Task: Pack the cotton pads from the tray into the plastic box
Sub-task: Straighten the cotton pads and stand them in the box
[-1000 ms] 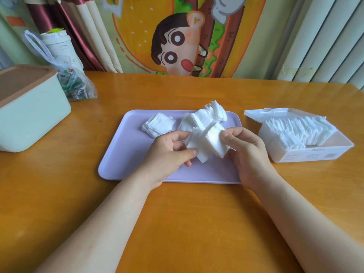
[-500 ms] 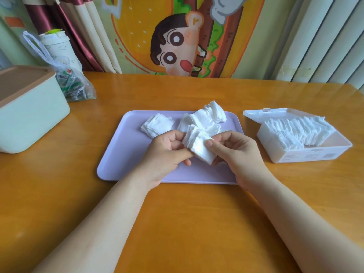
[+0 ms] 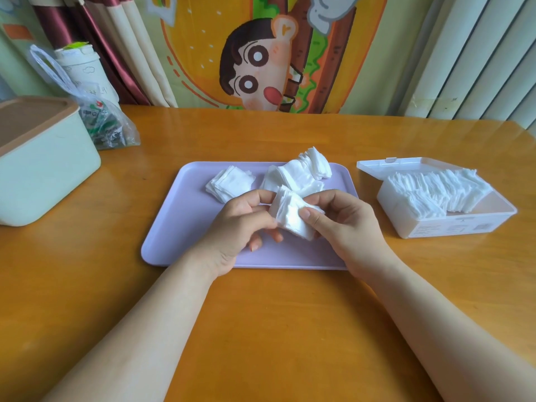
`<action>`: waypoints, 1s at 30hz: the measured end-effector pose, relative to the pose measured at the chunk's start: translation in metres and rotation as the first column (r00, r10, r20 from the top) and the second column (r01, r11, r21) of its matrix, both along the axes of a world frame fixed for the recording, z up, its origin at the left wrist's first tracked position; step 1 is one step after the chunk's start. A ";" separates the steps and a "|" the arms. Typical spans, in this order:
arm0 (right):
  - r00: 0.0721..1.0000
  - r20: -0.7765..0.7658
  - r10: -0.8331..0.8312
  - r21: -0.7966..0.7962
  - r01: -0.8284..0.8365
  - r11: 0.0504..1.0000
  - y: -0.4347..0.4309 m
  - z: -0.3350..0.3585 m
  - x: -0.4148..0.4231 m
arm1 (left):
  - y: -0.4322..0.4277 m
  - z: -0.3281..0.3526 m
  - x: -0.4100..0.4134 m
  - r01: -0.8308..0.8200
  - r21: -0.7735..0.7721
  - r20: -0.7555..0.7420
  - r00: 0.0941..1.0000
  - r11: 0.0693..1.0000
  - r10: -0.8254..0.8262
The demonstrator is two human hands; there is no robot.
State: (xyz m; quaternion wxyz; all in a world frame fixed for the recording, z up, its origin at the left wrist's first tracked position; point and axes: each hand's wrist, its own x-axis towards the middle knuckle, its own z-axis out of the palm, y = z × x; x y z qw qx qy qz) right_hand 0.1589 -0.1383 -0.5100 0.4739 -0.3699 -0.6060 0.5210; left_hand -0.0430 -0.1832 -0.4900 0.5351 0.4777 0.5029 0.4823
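Gripping pad stack (image 3: 293, 217) above tray (image 3: 179, 227); plastic box (image 3: 464, 227) right, bin (image 3: 49, 175) left.

Bare wood to the right of the hands, loose pads just beyond them

The left hand (image 3: 240, 224) and right hand (image 3: 345, 227) pinch a stack of cotton pads (image 3: 290, 217) between them above the tray (image 3: 179, 227). Just beyond them a small heap (image 3: 230, 184) and a larger heap (image 3: 301, 175) crowd the tray's far side. Right of the right hand, bare table (image 3: 391, 256) reaches the plastic box (image 3: 452, 227), whose lid is open. A packed row (image 3: 435, 192) fills most of it, leaving room at the end farthest from the hands. Well left of the left hand stand a pale green bin (image 3: 49, 175) and a plastic bag (image 3: 113, 132).
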 end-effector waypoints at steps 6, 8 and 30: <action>0.998 0.062 0.018 0.058 -0.021 0.998 0.000 -0.001 0.000 | 0.002 -0.004 0.000 -0.065 0.030 -0.026 0.998 0.997 0.066; 0.996 0.084 -0.028 0.060 0.023 0.998 -0.002 0.000 -0.001 | 0.002 -0.005 -0.002 -0.072 0.026 -0.026 0.997 0.997 0.073; 0.930 0.367 -0.002 0.135 -0.052 0.990 -0.012 0.006 -0.006 | -0.003 -0.008 0.005 -0.158 0.106 -0.244 0.953 0.982 0.180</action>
